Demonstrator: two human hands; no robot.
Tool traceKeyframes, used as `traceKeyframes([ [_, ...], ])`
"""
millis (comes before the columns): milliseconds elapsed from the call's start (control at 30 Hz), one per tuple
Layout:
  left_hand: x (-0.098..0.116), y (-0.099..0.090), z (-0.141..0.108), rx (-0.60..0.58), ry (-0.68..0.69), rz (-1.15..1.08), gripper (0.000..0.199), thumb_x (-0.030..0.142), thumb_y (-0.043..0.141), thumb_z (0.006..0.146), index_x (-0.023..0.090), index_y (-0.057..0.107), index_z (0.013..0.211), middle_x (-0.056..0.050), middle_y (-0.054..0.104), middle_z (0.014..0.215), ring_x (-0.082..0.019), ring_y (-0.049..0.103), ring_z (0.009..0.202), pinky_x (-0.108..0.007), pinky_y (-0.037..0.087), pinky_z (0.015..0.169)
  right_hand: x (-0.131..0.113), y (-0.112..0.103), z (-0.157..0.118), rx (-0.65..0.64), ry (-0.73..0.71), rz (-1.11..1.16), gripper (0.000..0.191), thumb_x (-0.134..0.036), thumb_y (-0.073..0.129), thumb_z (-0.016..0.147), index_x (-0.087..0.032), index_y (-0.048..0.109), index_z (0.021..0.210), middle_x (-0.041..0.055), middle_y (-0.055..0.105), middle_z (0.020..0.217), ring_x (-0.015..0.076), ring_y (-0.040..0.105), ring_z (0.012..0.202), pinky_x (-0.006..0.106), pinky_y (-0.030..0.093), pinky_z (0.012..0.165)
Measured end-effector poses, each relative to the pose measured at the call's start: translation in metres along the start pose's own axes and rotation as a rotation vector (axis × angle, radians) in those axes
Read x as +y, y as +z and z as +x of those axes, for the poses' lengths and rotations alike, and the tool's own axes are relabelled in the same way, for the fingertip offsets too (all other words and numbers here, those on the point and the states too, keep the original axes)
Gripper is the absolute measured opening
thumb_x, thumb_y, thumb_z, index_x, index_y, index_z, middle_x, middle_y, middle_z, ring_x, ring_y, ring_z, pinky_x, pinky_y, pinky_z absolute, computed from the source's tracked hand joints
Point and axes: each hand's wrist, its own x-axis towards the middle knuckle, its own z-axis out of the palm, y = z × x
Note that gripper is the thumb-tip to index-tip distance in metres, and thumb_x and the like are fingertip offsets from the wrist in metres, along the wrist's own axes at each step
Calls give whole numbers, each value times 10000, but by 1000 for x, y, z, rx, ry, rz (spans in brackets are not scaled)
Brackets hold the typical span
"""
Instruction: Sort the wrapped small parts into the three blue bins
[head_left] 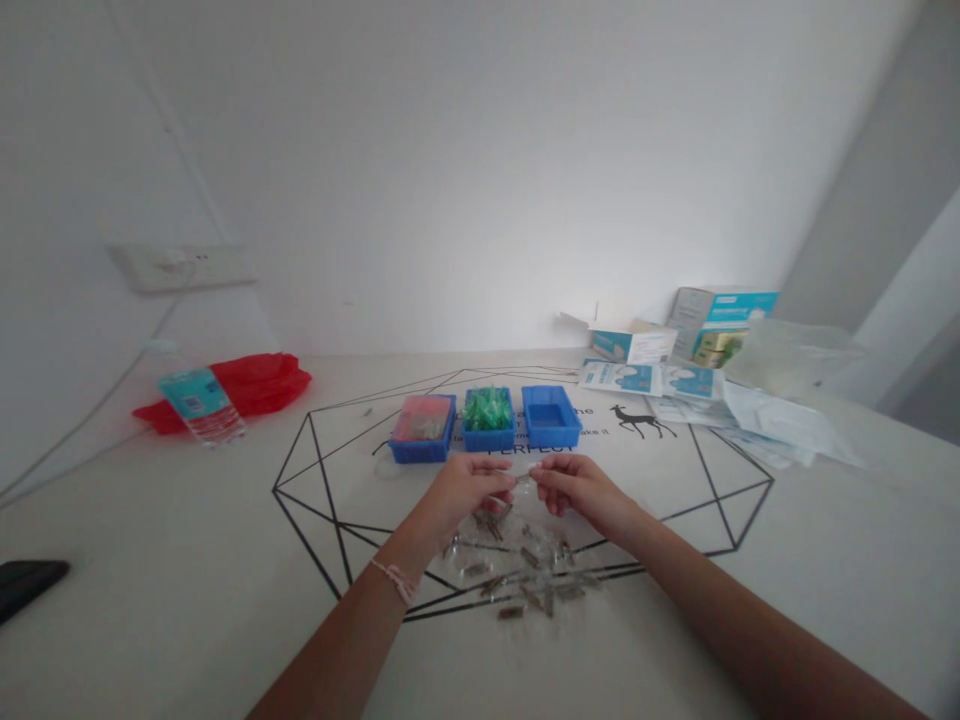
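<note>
My left hand [469,490] and my right hand [574,490] meet over the table, fingertips pinched, with a small gap between them. A small, thin piece, seemingly in clear wrapping [523,478], spans that gap; its exact kind is too small to make out. Below the hands lie several small brownish metallic pieces in clear plastic [529,557], loosely scattered. Just beyond stand three blue bins: the left bin [421,452] holds reddish and pale things, the middle bin [489,440] bright green strips, and the right bin [553,436] shows its blue floor.
A water bottle [201,405] leans on a red plastic bag [262,382] at the left. Flat white and blue packets [622,377], an opened carton [634,342] and a taller box [690,315] occupy the back right. A dark object [30,585] lies at the left edge.
</note>
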Motion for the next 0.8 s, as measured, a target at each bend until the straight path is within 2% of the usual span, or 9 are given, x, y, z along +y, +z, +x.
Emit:
traceKeyframes([
  [133,-2,-3,3,-10,51,67,232,178,810,630,120,751,846,-42,704,655,-132,624,559,-244,482,536,0,-1,-1,1,2,7,369,-459,839,658,-163,693,823,27,733,706,110,620,518,218,440,483],
  [267,-8,-6,10,14,246,135,126,141,799,542,149,724,644,-66,743,739,-174,675,679,-303,554,680,3,-5,2,40,-153,-34,363,-357,871,611,-186,747,907,55,771,841,192,718,763,285,538,627],
  [400,-13,-5,15,46,399,142,175,156,780,538,162,726,705,-77,767,841,-221,710,803,-356,581,777,6,-8,5,94,-310,-165,271,-365,858,633,-205,764,830,54,771,883,205,707,836,349,566,758],
  [467,-15,-3,15,62,459,178,140,194,766,590,166,719,719,-76,768,857,-219,711,821,-356,579,795,7,-8,5,122,-351,-224,237,-390,839,667,-205,756,789,60,762,914,206,693,858,342,570,746],
  [600,-16,-1,17,104,450,248,156,247,758,667,163,714,791,-67,753,788,-199,700,743,-328,561,732,6,-7,5,157,-351,-234,260,-447,807,697,-202,750,764,65,747,931,184,655,770,299,560,604],
  [700,-16,-3,17,149,427,302,196,217,739,680,158,703,863,-61,745,785,-195,694,735,-310,538,698,2,-8,6,225,-305,-195,270,-441,807,688,-192,758,781,63,750,860,180,645,732,300,561,597],
  [800,-13,-4,13,132,440,547,100,210,701,716,165,723,803,-62,739,785,-200,668,732,-309,501,680,-6,-13,9,322,-271,-146,281,-437,775,729,-174,766,831,77,750,821,194,665,741,314,571,622],
])
